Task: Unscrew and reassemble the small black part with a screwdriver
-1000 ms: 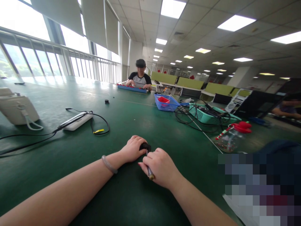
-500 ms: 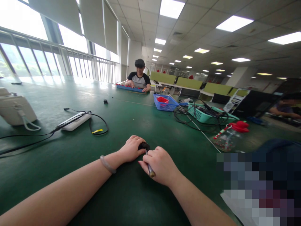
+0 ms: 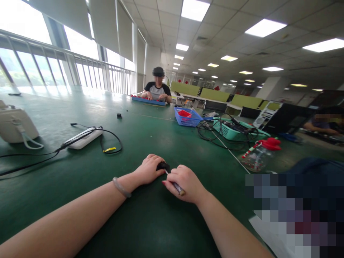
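Note:
My left hand (image 3: pixel 152 169), with a grey bangle at the wrist, closes round a small black block-like part (image 3: pixel 163 166) on the green table. Most of that part is hidden under the fingers. In my right hand (image 3: pixel 185 184) is a slim screwdriver (image 3: pixel 178 188) with a brownish butt end, gripped by the handle. Its thin shaft points up and left to the black part, near my left thumb. Whether the tip touches the part I cannot make out.
A white power bank (image 3: pixel 85 138) with black cables lies left, near a beige bag (image 3: pixel 18 125). Right are a blue basket (image 3: pixel 188 120), a green basket (image 3: pixel 231 132) with cables, and a red-lidded bottle (image 3: pixel 262 156). A person (image 3: pixel 158 87) sits across the green table (image 3: pixel 139 138).
The screwdriver's handle end has swung to the right and slightly up with my right hand, so the tool lies more slanted. My left hand keeps hold of the black part.

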Demonstrator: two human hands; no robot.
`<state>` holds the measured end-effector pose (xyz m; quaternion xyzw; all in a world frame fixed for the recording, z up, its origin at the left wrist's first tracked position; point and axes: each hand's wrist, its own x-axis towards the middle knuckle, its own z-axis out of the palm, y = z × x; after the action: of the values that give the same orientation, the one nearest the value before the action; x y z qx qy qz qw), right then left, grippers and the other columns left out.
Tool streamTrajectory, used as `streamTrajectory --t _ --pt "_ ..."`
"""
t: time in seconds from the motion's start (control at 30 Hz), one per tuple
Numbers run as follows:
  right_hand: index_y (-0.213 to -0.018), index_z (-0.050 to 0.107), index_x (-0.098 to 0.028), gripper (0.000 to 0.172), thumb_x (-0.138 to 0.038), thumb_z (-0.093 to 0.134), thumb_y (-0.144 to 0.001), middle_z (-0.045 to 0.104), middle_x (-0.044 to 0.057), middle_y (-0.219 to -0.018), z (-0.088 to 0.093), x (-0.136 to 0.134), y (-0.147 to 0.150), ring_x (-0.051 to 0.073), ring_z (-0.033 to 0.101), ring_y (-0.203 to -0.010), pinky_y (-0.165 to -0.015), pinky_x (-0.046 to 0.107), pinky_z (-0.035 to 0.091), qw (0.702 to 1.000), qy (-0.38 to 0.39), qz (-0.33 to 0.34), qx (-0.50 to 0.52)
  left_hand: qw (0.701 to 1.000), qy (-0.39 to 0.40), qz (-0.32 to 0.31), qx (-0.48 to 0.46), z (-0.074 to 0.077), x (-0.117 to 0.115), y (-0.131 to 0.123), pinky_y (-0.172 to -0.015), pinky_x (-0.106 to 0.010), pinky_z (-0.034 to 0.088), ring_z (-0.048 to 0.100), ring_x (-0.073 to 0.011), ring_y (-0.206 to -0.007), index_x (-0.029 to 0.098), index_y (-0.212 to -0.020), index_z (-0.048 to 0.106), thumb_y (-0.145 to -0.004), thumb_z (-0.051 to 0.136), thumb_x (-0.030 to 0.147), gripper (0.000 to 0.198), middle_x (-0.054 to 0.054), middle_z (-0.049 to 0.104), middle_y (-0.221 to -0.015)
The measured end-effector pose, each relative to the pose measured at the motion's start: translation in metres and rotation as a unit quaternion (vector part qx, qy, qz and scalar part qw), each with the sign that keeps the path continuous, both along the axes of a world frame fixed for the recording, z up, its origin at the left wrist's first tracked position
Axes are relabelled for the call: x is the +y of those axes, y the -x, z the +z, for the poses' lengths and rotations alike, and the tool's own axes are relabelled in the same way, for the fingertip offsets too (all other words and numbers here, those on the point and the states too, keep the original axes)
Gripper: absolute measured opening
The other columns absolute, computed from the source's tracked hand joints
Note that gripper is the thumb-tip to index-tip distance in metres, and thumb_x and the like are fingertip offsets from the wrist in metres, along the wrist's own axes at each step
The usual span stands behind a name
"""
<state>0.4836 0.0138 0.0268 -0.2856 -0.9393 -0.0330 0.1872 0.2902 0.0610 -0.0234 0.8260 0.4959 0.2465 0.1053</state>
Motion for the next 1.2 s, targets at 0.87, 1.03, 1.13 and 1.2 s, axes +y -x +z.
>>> streamTrajectory --t 0.87,1.03,1.13,1.2 --pt "-0.057 0.053 -0.017 0.042 -0.031 0.042 -0.094 0.050 -0.001 -0.056 -0.010 0.008 -0.005 0.011 0.044 -0.056 -0.059 0.025 0.033 0.987 0.037 -0.026 0.153 1.000 0.004 -0.003 -0.004 0.002 -0.002 0.000 -0.103 -0.045 0.038 0.047 -0.0290 -0.117 0.021 -0.106 0.062 -0.080 0.061 0.042 0.033 -0.007 0.064 -0.115" --pt "-0.060 0.058 -0.018 0.034 -0.029 0.048 -0.091 0.053 0.000 -0.059 -0.006 0.003 -0.003 0.012 0.042 -0.058 -0.062 0.027 0.031 0.996 -0.068 0.016 0.047 1.000 0.002 0.005 -0.005 0.002 -0.003 -0.001 -0.103 -0.045 0.038 0.047 -0.0290 -0.118 0.020 -0.107 0.061 -0.080 0.062 0.040 0.033 -0.008 0.063 -0.117" --pt "-0.061 0.060 -0.018 0.032 -0.029 0.050 -0.090 0.054 0.001 -0.060 -0.004 0.002 -0.003 0.012 0.042 -0.058 -0.062 0.028 0.031 0.996 -0.085 0.017 0.028 1.000 0.002 0.005 -0.009 0.004 -0.005 -0.001 -0.103 -0.045 0.038 0.048 -0.0290 -0.118 0.020 -0.107 0.061 -0.079 0.062 0.040 0.034 -0.009 0.063 -0.117" --pt "-0.061 0.060 -0.018 0.033 -0.029 0.050 -0.090 0.054 0.000 -0.060 -0.004 0.002 -0.003 0.012 0.042 -0.057 -0.061 0.028 0.030 0.996 -0.084 0.015 0.029 1.000 0.004 0.006 -0.009 0.005 -0.006 -0.001 -0.103 -0.046 0.038 0.048 -0.0291 -0.119 0.020 -0.107 0.061 -0.080 0.062 0.040 0.034 -0.009 0.063 -0.117"
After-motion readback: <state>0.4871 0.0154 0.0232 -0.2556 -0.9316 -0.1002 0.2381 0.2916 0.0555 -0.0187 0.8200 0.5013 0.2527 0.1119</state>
